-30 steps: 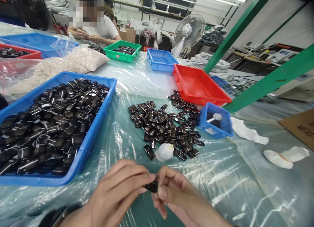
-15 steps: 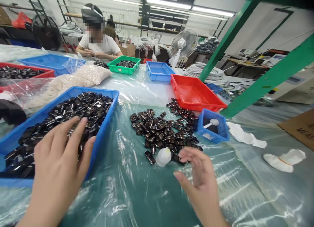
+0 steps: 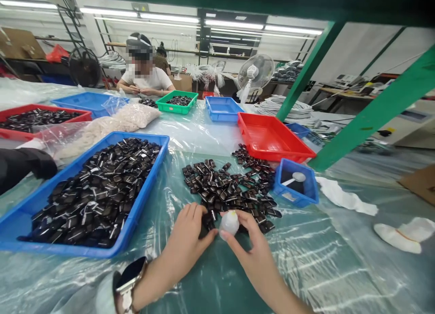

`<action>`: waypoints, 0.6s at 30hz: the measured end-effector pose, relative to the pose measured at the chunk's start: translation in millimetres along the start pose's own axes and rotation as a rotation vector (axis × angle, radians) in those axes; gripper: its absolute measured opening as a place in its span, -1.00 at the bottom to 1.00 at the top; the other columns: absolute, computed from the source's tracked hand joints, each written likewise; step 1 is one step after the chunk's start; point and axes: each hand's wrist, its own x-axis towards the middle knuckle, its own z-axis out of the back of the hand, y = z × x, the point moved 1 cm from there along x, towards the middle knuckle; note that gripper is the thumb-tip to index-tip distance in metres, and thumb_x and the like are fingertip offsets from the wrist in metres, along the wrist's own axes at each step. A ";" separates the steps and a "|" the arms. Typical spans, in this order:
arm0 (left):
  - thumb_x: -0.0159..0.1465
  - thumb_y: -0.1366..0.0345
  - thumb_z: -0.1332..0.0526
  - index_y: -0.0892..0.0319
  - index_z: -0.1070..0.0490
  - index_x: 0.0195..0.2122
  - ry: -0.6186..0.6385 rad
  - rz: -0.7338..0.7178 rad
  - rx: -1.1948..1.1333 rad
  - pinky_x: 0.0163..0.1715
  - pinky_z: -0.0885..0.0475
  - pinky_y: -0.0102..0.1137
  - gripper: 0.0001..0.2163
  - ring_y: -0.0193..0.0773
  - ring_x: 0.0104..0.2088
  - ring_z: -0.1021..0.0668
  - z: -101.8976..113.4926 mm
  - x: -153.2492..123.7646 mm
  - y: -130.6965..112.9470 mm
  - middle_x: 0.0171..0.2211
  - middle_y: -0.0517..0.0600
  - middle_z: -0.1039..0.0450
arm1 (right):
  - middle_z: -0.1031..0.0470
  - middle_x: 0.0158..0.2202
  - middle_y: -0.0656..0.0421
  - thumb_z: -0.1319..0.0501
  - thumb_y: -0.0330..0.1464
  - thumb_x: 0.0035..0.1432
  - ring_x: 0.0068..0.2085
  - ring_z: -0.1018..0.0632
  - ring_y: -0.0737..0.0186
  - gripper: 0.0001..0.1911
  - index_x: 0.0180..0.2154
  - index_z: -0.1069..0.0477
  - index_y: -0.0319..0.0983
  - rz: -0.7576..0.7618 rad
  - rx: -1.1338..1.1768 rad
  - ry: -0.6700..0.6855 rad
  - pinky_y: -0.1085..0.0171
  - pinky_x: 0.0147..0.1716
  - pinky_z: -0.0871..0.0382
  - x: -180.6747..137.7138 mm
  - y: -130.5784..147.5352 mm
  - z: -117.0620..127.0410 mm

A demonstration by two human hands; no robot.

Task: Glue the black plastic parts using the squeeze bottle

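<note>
My right hand (image 3: pixel 253 241) has its thumb and fingers closed round a small white rounded bottle (image 3: pixel 230 224) with a yellowish tip, at the near edge of a loose pile of black plastic pieces (image 3: pixel 220 182). Just left of the bottle, my left hand (image 3: pixel 186 234) closes its fingertips and thumb on one black plastic piece (image 3: pixel 209 219), partly hidden by the fingers. A watch sits on my left wrist. Left of my hands stands a long blue tray (image 3: pixel 163 153) heaped with similar black pieces.
Behind the pile lies a red tray (image 3: pixel 268 137). A small blue bin (image 3: pixel 288 194) holds a white spoon (image 3: pixel 296 178). White cloth pieces (image 3: pixel 346 198) lie at right. Green posts (image 3: pixel 306 74) rise there. A dark sleeve (image 3: pixel 27 164) reaches in at left; a co-worker (image 3: pixel 146 76) sits across.
My left hand has moved from over the blue tray to the loose pile and closed on a black piece. My right hand has moved left and taken hold of the white bottle.
</note>
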 end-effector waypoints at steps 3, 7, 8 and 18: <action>0.30 0.43 -0.09 0.13 -0.27 -0.28 0.053 0.018 -0.199 -0.27 -0.43 -0.36 -0.94 -0.17 -0.27 -0.53 5.2 -1.4 -1.4 -0.30 0.00 -0.47 | -0.54 -0.07 0.07 -0.18 -0.18 0.19 -0.03 -0.55 0.08 -0.71 -0.07 -0.31 -0.12 -0.003 -0.003 -0.027 0.14 -0.07 -0.45 0.5 -2.7 2.1; 0.42 0.32 0.02 0.11 -0.26 -0.20 0.069 0.088 -0.361 -0.33 -0.40 -0.44 -0.89 -0.26 -0.35 -0.54 15.4 -10.8 0.8 -0.39 -0.07 -0.48 | -0.55 -0.26 0.10 -0.20 -0.14 0.16 -0.14 -0.59 0.05 -0.66 -0.07 -0.34 -0.14 -0.003 0.011 -0.046 0.20 -0.24 -0.51 -0.4 -6.5 5.8; 0.44 0.27 0.04 0.11 -0.24 -0.18 0.056 0.117 -0.375 -0.36 -0.39 -0.45 -0.88 -0.26 -0.39 -0.51 18.2 -13.6 1.8 -0.43 -0.09 -0.45 | -0.54 -0.30 0.12 -0.20 -0.14 0.17 -0.16 -0.59 0.06 -0.66 -0.06 -0.35 -0.14 0.000 0.015 -0.046 0.22 -0.27 -0.51 -1.3 -6.3 6.5; 0.45 0.17 0.13 0.09 0.00 -0.54 0.073 0.125 -0.339 -0.58 -0.12 -0.44 -0.62 -0.35 -0.61 -0.21 33.6 -30.5 3.5 -0.62 -0.19 0.01 | -0.58 -0.08 0.10 -0.18 0.00 0.18 -0.16 -0.61 0.17 -0.59 -0.03 -0.45 -0.05 -0.119 0.189 -0.045 0.32 -0.23 -0.51 -6.8 13.2 13.2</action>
